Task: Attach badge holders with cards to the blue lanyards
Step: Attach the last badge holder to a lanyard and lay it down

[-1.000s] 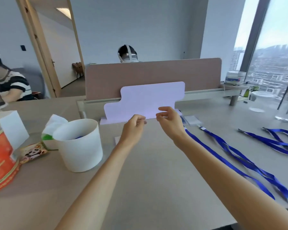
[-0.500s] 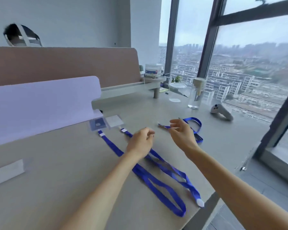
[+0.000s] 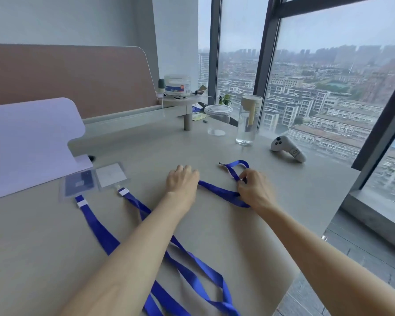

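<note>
A loose blue lanyard (image 3: 224, 192) lies folded on the grey desk (image 3: 271, 201) between my hands. My right hand (image 3: 254, 189) pinches its strap near the looped end. My left hand (image 3: 182, 180) rests on the desk with fingers curled, at the strap's left end; whether it holds the strap is hidden. To the left lie two clear badge holders with cards, one dark (image 3: 79, 184) and one white (image 3: 110, 175), each joined to a long blue lanyard (image 3: 100, 231) that runs toward me under my left forearm.
A lilac board (image 3: 27, 144) leans against the brown desk divider (image 3: 78, 74) at the left. A glass water bottle (image 3: 248, 120), a clear cup (image 3: 217, 119) and a white controller (image 3: 287, 148) stand at the far right near the window. The desk edge runs along the right.
The view has swung right from the lilac board to the lanyards. My right hand has reached the loose lanyard and taken its strap; my left hand has come down beside it.
</note>
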A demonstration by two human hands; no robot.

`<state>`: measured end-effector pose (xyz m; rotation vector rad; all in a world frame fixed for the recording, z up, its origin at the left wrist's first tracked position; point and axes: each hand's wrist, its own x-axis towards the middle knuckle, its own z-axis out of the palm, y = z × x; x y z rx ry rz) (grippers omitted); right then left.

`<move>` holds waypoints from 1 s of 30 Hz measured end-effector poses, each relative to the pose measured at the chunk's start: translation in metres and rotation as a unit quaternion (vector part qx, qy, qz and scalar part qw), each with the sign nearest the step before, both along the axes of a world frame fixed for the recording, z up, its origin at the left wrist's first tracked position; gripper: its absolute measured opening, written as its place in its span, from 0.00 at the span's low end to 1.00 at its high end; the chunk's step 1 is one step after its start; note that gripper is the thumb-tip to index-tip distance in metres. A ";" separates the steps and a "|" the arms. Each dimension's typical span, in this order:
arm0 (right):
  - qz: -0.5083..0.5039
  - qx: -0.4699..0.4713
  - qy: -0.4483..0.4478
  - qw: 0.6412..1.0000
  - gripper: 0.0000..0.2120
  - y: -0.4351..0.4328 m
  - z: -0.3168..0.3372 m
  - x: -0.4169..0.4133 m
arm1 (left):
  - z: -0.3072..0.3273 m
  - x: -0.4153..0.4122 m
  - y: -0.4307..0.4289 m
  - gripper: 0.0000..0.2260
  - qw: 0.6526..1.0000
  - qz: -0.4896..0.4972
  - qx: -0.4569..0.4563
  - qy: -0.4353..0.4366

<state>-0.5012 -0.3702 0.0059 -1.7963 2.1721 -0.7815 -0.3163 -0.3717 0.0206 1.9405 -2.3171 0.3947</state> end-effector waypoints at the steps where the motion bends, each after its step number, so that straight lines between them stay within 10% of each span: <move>1: 0.007 -0.007 0.003 1.000 0.13 0.001 0.001 0.000 | 0.002 -0.001 -0.001 0.15 1.000 0.000 -0.009 -0.006; 8: 0.019 0.005 0.006 1.000 0.11 0.021 0.008 -0.001 | 0.012 0.012 0.017 0.09 0.979 0.005 -0.005 0.203; 12: 0.089 -0.060 -0.090 0.990 0.20 0.055 0.031 0.018 | 0.046 0.018 0.045 0.09 0.887 -0.042 0.035 0.458; 15: 0.176 -0.146 0.057 0.972 0.29 0.076 0.049 0.045 | 0.090 0.023 0.077 0.08 0.812 -0.105 0.005 0.574; 22: 0.064 -0.199 -0.085 0.974 0.10 0.096 0.102 0.093 | 0.161 0.118 0.169 0.09 0.639 -0.069 -0.141 0.753; 27: 0.200 -0.172 -0.179 0.948 0.14 0.134 0.113 0.170 | 0.151 0.208 0.238 0.05 0.479 -0.011 -0.147 0.865; 30: 0.288 -0.126 -0.174 0.933 0.13 0.165 0.101 0.232 | 0.133 0.252 0.271 0.06 0.461 0.039 -0.172 0.870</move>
